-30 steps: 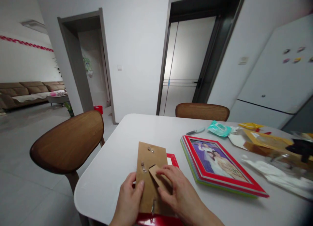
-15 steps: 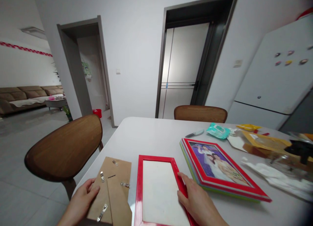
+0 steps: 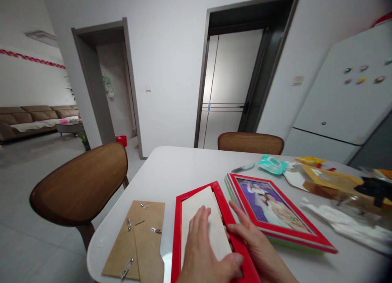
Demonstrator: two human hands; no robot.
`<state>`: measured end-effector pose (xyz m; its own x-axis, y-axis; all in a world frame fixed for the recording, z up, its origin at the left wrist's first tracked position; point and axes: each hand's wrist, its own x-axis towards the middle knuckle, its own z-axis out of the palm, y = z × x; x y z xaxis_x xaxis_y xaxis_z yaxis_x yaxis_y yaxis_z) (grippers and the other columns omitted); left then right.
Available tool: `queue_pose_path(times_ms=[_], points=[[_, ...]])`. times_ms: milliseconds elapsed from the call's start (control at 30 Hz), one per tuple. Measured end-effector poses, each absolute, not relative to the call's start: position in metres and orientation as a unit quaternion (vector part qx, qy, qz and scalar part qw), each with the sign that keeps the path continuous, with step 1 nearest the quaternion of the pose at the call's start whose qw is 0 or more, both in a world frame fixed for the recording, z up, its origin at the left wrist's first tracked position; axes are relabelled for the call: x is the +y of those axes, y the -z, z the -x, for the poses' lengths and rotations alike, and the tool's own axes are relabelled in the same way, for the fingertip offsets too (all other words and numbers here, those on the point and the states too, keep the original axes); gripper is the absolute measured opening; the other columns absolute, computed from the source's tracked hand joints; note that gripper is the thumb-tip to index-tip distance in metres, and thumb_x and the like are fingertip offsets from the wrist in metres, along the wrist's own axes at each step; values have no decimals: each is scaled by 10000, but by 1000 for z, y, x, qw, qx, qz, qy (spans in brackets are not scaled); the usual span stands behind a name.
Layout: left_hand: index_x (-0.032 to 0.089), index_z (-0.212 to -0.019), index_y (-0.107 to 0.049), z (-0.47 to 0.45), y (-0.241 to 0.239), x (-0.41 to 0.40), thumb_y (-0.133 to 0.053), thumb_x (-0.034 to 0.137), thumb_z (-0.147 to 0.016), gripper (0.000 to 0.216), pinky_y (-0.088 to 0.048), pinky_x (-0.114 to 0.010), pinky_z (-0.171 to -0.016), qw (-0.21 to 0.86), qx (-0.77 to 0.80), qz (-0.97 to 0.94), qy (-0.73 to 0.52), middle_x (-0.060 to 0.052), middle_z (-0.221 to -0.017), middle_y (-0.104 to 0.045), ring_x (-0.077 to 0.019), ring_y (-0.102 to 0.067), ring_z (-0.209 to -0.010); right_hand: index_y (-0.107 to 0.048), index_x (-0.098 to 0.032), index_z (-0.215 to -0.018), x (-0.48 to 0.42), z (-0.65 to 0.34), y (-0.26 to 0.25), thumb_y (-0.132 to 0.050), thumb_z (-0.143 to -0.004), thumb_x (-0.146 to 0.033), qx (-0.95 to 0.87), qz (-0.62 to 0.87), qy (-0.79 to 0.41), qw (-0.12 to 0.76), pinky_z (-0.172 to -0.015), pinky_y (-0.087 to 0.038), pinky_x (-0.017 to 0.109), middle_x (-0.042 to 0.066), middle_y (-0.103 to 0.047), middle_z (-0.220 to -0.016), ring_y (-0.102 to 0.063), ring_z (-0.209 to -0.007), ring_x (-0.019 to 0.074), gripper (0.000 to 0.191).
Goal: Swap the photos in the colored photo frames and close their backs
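A red picture frame [image 3: 177, 234] is tilted up at its right side in front of me, with a white sheet [image 3: 211, 201] inside it. Along the sheet's right edge a narrow dark gap shows. My left hand [image 3: 203, 250] lies over the sheet, fingers stretched out and thumb toward the frame's right rail. Gripping that right rail from the outside is my right hand [image 3: 254, 238]. To the left, a brown backing board [image 3: 147, 234] with metal clips and a stand flap rests flat on the table, touched by neither hand.
A stack of picture frames [image 3: 275, 209], its top one red with a photo, lies at the right. Beyond it are a utility knife [image 3: 243, 168], a teal wipes pack [image 3: 272, 164], white tissue [image 3: 349, 221] and packaging [image 3: 333, 179]. Wooden chairs [image 3: 82, 185] stand by the white table [image 3: 183, 164].
My left hand has let go of the backing board and moved right onto the white sheet. The red frame has been tilted up at its right, and the sheet has shifted inside it.
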<state>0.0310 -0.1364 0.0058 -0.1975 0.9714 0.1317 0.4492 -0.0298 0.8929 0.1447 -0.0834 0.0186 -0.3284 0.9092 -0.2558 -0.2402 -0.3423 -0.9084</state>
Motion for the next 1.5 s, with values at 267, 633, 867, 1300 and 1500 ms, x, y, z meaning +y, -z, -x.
queue_pose_path(times_ms=[267,633,867,1300,1500], points=[[139,-1230,-322,-3,-33,-137,-455,116,-597,647,-368,-337,-894,308,625,-477,-536,-118,-1243,-395,-231,-406,-1108,-174,-232,-1299,-73,-148,0,-547,-665,-276,-477,429,-668,377,-448,-398,225,10,-611,-802,-499,-453,97,736],[83,-1141,-330,100,29,-173,-556,214,-548,648,-442,-251,-579,369,645,-297,-600,26,-680,-562,-149,-576,-599,-398,-69,-1216,-55,-162,47,-382,-698,-236,-777,525,-246,245,-854,-380,310,149,-534,-1139,-530,-988,228,545],[86,-1154,-398,106,38,-176,-482,275,-662,533,-436,-295,-711,261,730,-410,-481,-29,-802,-622,-187,-596,-740,-462,-40,-1161,-56,-161,48,-380,-725,-243,-821,516,-167,182,-877,-375,340,163,-561,-1083,-527,-973,230,488],[112,-1135,-455,95,34,-181,-485,279,-684,482,-403,-393,-875,170,749,-484,-420,-115,-1092,-559,-237,-524,-1001,-398,-91,-1205,-77,-104,34,-453,-697,-288,-691,447,-501,269,-592,-454,270,87,-622,-875,-582,-651,150,547],[150,-1163,-464,65,40,-189,-510,223,-655,515,-325,-454,-952,77,708,-630,-311,-132,-1247,-450,-274,-378,-1165,-418,-91,-1169,-77,-77,32,-517,-692,-279,-508,372,-734,256,-445,-393,204,-6,-590,-551,-529,-449,103,522]])
